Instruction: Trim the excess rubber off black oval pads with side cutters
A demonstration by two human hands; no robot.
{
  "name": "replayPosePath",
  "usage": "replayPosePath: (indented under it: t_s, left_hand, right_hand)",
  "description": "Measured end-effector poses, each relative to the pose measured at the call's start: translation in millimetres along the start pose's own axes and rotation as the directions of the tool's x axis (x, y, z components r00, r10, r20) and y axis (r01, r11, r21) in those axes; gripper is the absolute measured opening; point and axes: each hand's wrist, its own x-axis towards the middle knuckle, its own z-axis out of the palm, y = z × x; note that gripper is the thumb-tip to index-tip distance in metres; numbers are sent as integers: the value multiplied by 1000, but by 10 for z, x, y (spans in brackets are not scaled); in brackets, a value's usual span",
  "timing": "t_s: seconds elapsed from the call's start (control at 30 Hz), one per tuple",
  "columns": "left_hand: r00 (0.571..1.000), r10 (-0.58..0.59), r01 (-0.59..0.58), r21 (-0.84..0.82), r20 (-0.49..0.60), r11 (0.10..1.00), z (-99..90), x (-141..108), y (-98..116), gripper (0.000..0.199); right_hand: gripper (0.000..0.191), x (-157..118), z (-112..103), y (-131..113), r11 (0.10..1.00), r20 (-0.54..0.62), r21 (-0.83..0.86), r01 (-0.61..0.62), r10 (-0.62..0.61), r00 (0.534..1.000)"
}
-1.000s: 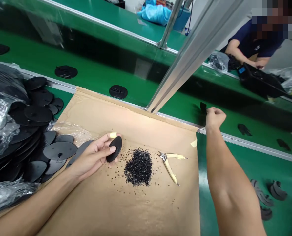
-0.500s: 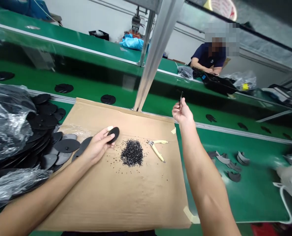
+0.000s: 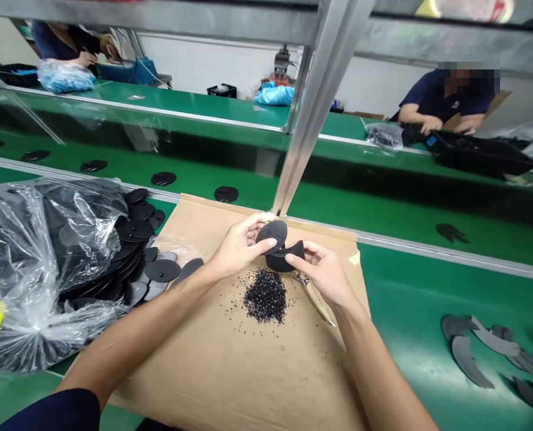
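My left hand (image 3: 239, 242) grips a black plastic disc (image 3: 272, 235) between thumb and fingers, its flat face turned toward me. Just to the right, my right hand (image 3: 323, 269) pinches a curved black plastic piece (image 3: 287, 257), which overlaps the disc's lower edge from this angle; whether they touch I cannot tell. Below both hands lies a heap of small black plastic bits (image 3: 265, 296) on the brown cardboard sheet (image 3: 230, 365). Nippers with pale yellow handles (image 3: 318, 302) rest beside the heap, partly hidden by my right hand and wrist.
Black discs (image 3: 138, 227) spill from a clear plastic bag (image 3: 46, 239) on the left. Several curved grey pieces (image 3: 471, 359) lie on the green table at right. A metal post (image 3: 314, 102) rises behind the cardboard; discs sit on the green strip beyond. Two people work across.
My right hand has come down and inward from the far strip, bringing the curved piece beside the disc. My left hand has moved right with the disc. The view has shifted left.
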Motion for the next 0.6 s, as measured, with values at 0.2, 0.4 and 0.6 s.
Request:
replayPosePath:
  t_s: [0.2, 0.4, 0.6]
  left_hand:
    - [971, 219, -238, 415, 93, 878, 28, -81, 43, 31]
    - [921, 328, -387, 555, 209, 736, 39, -98, 11, 32]
    - [916, 315, -401, 576, 248, 712, 62, -138, 7, 34]
  right_hand:
    - [43, -16, -15, 5, 998, 15, -44, -34, 35, 999]
    - [37, -33, -51, -8, 997, 69, -69, 38, -33, 997]
    - [38, -85, -30, -4, 992, 59, -118, 40, -33, 998]
